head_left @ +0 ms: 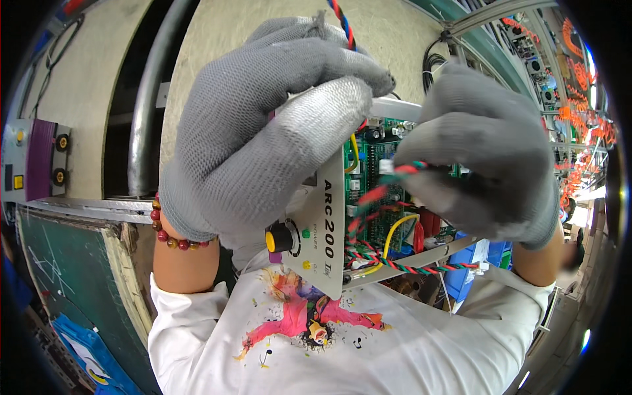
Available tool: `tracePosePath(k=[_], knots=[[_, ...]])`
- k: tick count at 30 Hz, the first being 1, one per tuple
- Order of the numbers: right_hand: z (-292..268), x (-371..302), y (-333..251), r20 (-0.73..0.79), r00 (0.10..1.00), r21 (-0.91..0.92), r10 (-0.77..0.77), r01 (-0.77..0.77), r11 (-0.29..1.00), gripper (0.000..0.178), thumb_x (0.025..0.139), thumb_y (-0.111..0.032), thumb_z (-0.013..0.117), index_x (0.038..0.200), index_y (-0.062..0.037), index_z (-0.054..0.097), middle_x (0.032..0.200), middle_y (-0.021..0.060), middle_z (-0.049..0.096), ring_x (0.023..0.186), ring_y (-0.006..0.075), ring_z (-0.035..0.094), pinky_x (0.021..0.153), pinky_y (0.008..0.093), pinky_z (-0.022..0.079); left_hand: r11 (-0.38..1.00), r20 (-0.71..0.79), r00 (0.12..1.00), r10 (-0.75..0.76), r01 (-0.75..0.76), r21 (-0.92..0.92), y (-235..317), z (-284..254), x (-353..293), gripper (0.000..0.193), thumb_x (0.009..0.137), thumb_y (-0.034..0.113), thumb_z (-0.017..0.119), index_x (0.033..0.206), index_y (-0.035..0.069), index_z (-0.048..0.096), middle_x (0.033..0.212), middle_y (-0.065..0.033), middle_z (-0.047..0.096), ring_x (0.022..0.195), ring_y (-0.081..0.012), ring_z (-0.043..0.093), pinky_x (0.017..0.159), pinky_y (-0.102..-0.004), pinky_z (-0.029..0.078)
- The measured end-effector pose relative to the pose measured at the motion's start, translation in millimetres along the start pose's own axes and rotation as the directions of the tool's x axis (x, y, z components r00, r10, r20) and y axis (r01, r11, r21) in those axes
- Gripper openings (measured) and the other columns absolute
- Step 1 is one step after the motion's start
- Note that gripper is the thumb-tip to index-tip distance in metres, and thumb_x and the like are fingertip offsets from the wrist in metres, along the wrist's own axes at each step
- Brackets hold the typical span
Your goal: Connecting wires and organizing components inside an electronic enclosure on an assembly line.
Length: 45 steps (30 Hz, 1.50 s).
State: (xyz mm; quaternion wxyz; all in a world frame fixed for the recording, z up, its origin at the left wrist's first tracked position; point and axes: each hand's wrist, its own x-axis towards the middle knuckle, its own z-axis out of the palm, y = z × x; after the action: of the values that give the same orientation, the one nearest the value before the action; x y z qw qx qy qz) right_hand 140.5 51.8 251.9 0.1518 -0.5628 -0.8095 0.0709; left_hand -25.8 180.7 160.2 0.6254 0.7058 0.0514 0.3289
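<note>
An open electrical unit sits close to my body, its grey front panel [332, 243] bearing a black and yellow knob [280, 237]. Inside is a green circuit board [376, 220] with several plugged wires. My left hand [270, 125], in a grey knitted glove, is closed above the panel. Its thumb and fingers pinch a twisted red, blue and black wire [344, 26]. Over the board, my gloved right hand [484, 158] grips a red and green twisted wire [375, 195], with a white connector [386, 166] at its fingertips; motion blurs it. A second red and green wire [428, 268] ends in a white plug.
A grey and purple box [36, 161] with two round sockets stands at far left. A metal pipe [148, 105] runs beside the pale worktop [197, 46]. Black cable [432, 62] lies coiled behind my right hand. Blue bins [464, 280] are at lower right, orange coiled hoses [579, 72] at far right.
</note>
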Motion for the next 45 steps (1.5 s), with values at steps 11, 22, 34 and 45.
tracePosePath(k=[11,22,34,45], knots=[[21,8,-23,0.068,0.955,-0.099,0.287,-0.28,0.955,0.015,0.065,0.0,0.078,0.076,-0.0005,0.069,0.086,0.0138,0.061,0.078,0.0316,0.065,0.066,0.04,0.05,0.975,-0.094,0.994,0.06,-0.078,-0.209,-25,4,-11,0.041,0.087,0.008,0.051,0.12,-0.011,0.064,0.119,-0.0219,0.067,0.11,-0.0266,0.066,0.101,-0.0361,0.049],[23,10,-29,0.094,0.942,-0.205,0.322,-0.298,0.932,0.014,0.066,-0.005,0.076,0.079,-0.0034,0.07,0.084,0.0122,0.061,0.077,0.0314,0.063,0.068,0.0428,0.05,0.982,-0.13,0.987,0.094,-0.113,-0.152,-22,8,-13,0.049,0.084,0.018,0.055,0.122,-0.011,0.063,0.119,-0.0228,0.067,0.111,-0.0298,0.066,0.103,-0.0376,0.047],[20,-6,-33,0.215,0.961,-0.348,0.171,-0.089,0.933,0.024,0.062,-0.01,0.081,0.084,-0.0053,0.072,0.092,0.0097,0.065,0.079,0.0285,0.064,0.07,0.0401,0.051,0.979,-0.012,0.982,0.186,-0.187,-0.075,-22,9,-8,0.051,0.084,0.018,0.054,0.124,-0.012,0.06,0.119,-0.0221,0.067,0.109,-0.0286,0.065,0.101,-0.0366,0.046],[-25,-60,-69,0.11,0.946,-0.204,0.306,-0.28,0.938,0.022,0.071,0.0,0.078,0.093,-0.0018,0.073,0.072,0.0068,0.069,0.057,0.0183,0.064,0.052,0.0302,0.049,0.995,-0.064,0.997,0.037,-0.031,0.091,0,22,-15,0.047,0.085,0.017,0.057,0.123,-0.009,0.065,0.126,-0.0198,0.065,0.122,-0.0256,0.058,0.108,-0.0356,0.039]])
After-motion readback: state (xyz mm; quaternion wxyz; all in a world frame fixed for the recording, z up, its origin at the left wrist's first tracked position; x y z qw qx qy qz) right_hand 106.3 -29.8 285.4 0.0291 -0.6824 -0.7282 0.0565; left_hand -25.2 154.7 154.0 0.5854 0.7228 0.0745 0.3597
